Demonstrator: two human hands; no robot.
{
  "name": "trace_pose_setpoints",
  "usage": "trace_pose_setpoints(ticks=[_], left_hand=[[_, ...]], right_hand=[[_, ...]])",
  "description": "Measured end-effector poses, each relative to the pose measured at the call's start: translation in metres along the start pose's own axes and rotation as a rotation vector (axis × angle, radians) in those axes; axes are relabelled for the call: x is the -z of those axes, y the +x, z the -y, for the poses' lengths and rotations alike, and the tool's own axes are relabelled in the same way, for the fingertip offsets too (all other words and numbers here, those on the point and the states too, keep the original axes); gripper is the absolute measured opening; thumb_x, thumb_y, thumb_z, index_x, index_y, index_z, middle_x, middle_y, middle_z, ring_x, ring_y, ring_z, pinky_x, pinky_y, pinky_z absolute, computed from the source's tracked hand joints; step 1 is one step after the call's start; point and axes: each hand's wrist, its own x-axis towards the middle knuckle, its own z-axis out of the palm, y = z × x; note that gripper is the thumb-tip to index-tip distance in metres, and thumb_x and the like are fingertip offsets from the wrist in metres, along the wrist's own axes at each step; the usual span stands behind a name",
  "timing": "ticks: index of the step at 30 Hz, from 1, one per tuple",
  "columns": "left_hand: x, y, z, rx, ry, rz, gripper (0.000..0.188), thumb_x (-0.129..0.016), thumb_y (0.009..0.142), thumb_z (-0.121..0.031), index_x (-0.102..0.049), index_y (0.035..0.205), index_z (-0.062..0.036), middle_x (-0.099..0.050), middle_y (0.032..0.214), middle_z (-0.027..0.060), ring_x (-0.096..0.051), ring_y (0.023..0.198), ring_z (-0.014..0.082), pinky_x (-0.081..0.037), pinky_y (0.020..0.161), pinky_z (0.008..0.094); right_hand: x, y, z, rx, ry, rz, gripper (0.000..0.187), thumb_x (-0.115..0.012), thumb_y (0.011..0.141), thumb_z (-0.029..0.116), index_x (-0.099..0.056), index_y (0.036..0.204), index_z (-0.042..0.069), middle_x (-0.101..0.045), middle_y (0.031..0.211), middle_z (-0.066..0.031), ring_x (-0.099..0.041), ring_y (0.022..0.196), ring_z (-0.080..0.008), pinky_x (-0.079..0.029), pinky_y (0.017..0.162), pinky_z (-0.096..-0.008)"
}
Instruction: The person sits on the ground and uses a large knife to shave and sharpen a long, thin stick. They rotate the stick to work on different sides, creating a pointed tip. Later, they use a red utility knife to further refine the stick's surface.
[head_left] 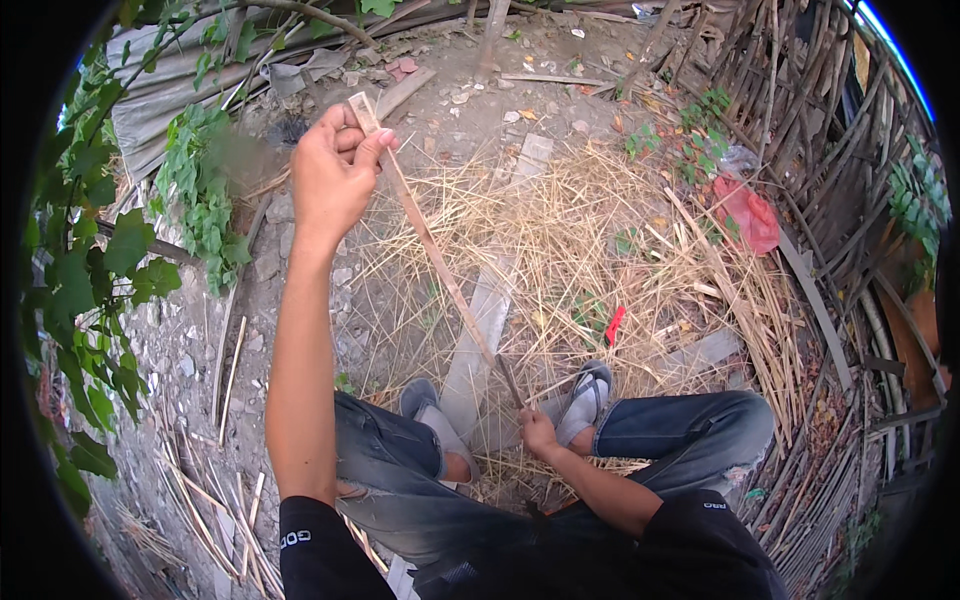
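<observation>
Raised at the upper left, my left hand (pixel 340 170) pinches the top end of a long, thin wooden strip (pixel 432 245), probably bamboo. The strip slants down to the right, across the space between my legs. Low down between my feet, my right hand (pixel 540 432) is closed on a narrow, dark knife (pixel 509 380). Its blade points up and meets the lower part of the strip. My right fingers hide the handle, and I cannot tell whether they also touch the strip's lower end.
Straw-like shavings (pixel 570 220) cover the ground ahead, over a grey board (pixel 480 310). A small red object (pixel 614 325) lies near my right foot. A red plastic bag (pixel 747 213) rests by the stick fence (pixel 800 110). Leafy vines (pixel 195 180) hang at left; cut strips (pixel 215 510) lie below.
</observation>
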Motion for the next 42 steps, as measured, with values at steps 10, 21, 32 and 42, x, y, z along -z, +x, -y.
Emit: trace_pose_setpoints(ticks=[10, 21, 32, 42], left_hand=[[0.032, 0.002, -0.023, -0.166, -0.106, -0.182, 0.013, -0.067, 0.095, -0.008, -0.064, 0.103, 0.0025, -0.075, 0.089, 0.0115, -0.069, 0.077, 0.0097, -0.053, 0.066, 0.0215], [0.009, 0.003, -0.005, -0.107, -0.013, -0.116, 0.016, -0.067, 0.096, -0.010, -0.062, 0.106, 0.0006, -0.075, 0.093, 0.0097, -0.071, 0.086, 0.0121, -0.057, 0.073, 0.0251], [0.004, 0.003, -0.003, -0.077, -0.121, -0.011, 0.010, -0.064, 0.098, -0.010, -0.062, 0.103, -0.0017, -0.074, 0.091, 0.0070, -0.070, 0.087, 0.0127, -0.056, 0.075, 0.0255], [0.004, -0.006, -0.021, -0.103, -0.059, -0.062, 0.021, -0.066, 0.094, -0.006, -0.065, 0.112, 0.0046, -0.075, 0.088, 0.0115, -0.071, 0.082, 0.0124, -0.055, 0.070, 0.0245]], right_hand=[[-0.005, -0.050, 0.132, 0.071, 0.239, 0.146, 0.030, -0.050, 0.104, 0.039, -0.055, 0.108, 0.009, -0.051, 0.065, -0.0021, -0.043, 0.044, -0.0115, -0.038, 0.041, -0.0300], [-0.010, -0.218, 0.348, 1.149, 0.518, 0.212, 0.052, -0.034, 0.108, 0.046, -0.043, 0.141, 0.007, -0.042, 0.064, 0.0010, -0.033, 0.040, -0.0050, -0.026, 0.036, -0.0228], [-0.027, -0.091, 0.184, 0.173, 0.447, -0.029, 0.030, -0.048, 0.106, 0.037, -0.056, 0.113, 0.009, -0.048, 0.065, -0.0007, -0.041, 0.044, -0.0104, -0.033, 0.039, -0.0274], [-0.017, -0.209, 0.305, 1.105, 0.596, 0.233, 0.050, -0.044, 0.108, 0.031, -0.043, 0.147, 0.000, -0.049, 0.065, -0.0013, -0.038, 0.046, -0.0041, -0.028, 0.040, -0.0204]])
